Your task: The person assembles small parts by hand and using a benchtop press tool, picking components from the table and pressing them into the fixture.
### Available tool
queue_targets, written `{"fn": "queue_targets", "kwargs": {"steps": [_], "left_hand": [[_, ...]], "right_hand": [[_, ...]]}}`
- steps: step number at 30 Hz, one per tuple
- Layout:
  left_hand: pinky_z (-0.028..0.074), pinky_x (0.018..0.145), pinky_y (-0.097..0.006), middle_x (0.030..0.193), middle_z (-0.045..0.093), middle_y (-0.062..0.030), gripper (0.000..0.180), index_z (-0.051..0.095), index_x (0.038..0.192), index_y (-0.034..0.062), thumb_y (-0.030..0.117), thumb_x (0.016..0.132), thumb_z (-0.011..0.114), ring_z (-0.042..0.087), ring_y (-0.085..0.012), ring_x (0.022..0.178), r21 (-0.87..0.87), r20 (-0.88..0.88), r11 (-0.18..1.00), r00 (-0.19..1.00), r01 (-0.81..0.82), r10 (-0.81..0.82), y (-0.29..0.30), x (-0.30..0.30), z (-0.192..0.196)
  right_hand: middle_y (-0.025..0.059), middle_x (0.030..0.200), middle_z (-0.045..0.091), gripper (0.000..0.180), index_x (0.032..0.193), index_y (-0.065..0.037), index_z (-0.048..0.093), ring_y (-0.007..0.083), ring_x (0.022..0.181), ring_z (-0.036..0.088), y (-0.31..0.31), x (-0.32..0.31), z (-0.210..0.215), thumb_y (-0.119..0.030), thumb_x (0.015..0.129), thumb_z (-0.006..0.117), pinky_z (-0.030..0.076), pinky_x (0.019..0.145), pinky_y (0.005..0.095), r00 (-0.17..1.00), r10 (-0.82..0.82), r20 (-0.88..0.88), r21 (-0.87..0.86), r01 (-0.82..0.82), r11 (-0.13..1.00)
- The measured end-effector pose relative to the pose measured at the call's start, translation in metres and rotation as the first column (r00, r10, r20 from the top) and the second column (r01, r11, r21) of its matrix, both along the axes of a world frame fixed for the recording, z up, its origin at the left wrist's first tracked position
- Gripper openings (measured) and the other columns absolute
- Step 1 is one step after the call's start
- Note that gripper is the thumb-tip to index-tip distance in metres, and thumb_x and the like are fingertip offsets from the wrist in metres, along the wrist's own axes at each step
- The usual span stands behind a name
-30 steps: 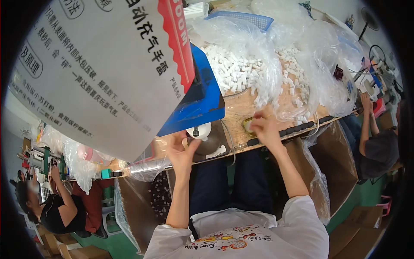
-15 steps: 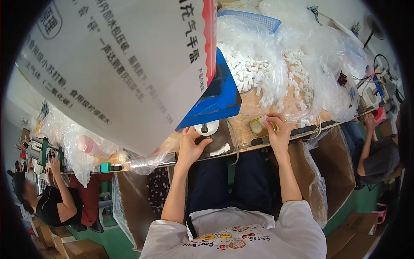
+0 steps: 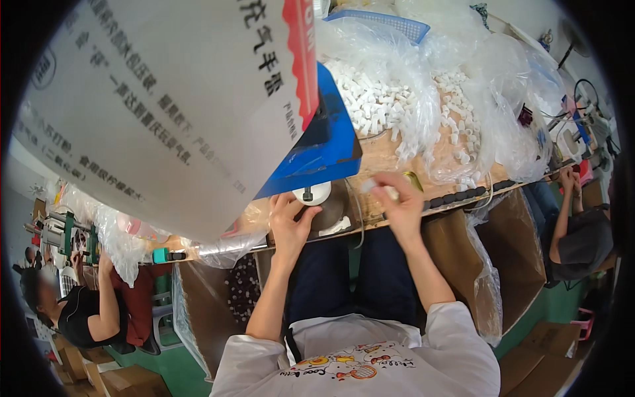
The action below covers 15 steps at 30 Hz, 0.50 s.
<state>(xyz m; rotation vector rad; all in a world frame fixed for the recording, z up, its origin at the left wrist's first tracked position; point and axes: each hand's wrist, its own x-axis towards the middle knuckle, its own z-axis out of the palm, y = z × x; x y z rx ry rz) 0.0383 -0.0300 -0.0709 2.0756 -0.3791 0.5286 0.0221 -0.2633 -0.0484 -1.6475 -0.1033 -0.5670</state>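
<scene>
On the worktop in front of me stands a blue machine (image 3: 324,149) with a white round part (image 3: 313,194) and a dark bolt at its lower end. My left hand (image 3: 290,223) is curled at the left of that part, thumb and fingers bent inward; what lies between them is hidden. My right hand (image 3: 402,206), somewhat blurred, pinches a small white piece (image 3: 368,186) to the right of the machine. Behind this hand a yellow-rimmed container (image 3: 414,180) partly shows. A white scrap (image 3: 336,226) lies on the dark machine base (image 3: 340,205).
A large printed sheet (image 3: 165,112) covers the upper left. Small white plastic pieces (image 3: 377,99) are heaped behind, among clear bags (image 3: 516,126) and a blue basket (image 3: 390,25). Cardboard boxes (image 3: 456,251) stand below the table edge. Other people (image 3: 579,231) sit at both sides.
My right hand has moved left from the yellow-rimmed container toward the machine, carrying the small white piece. My left hand stays beside the white round part. The view has shifted slightly.
</scene>
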Motion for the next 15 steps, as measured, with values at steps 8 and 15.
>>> {"fn": "queue_targets", "kwargs": {"steps": [8, 15], "left_hand": [[0.043, 0.102, -0.046, 0.087, 0.069, -0.0091, 0.023, 0.075, 0.093, 0.003, 0.009, 0.073, 0.083, 0.062, -0.0298, 0.088, 0.02, 0.132, 0.995, 0.987, -0.094, 0.09, -0.012, -0.005, -0.003], [0.049, 0.093, -0.039, 0.102, 0.07, -0.0158, 0.028, 0.071, 0.104, -0.0028, 0.005, 0.078, 0.08, 0.065, -0.0298, 0.1, -0.073, -0.073, 0.993, 0.994, -0.091, 0.086, -0.006, -0.019, 0.003]], "right_hand": [[0.0121, 0.107, 0.069, 0.026, 0.104, -0.001, 0.072, 0.0272, 0.099, 0.066, 0.057, 0.018, 0.014, 0.003, 0.079, 0.069, 0.054, 0.085, 0.0348, 0.912, 0.296, 0.284, -0.387, -0.173, 0.906], [0.0148, 0.108, 0.069, 0.028, 0.103, -0.001, 0.071, 0.0302, 0.095, 0.066, 0.047, 0.025, 0.02, 0.003, 0.076, 0.065, 0.055, 0.085, 0.0393, 0.892, 0.31, 0.329, -0.614, -0.047, 0.788]]}}
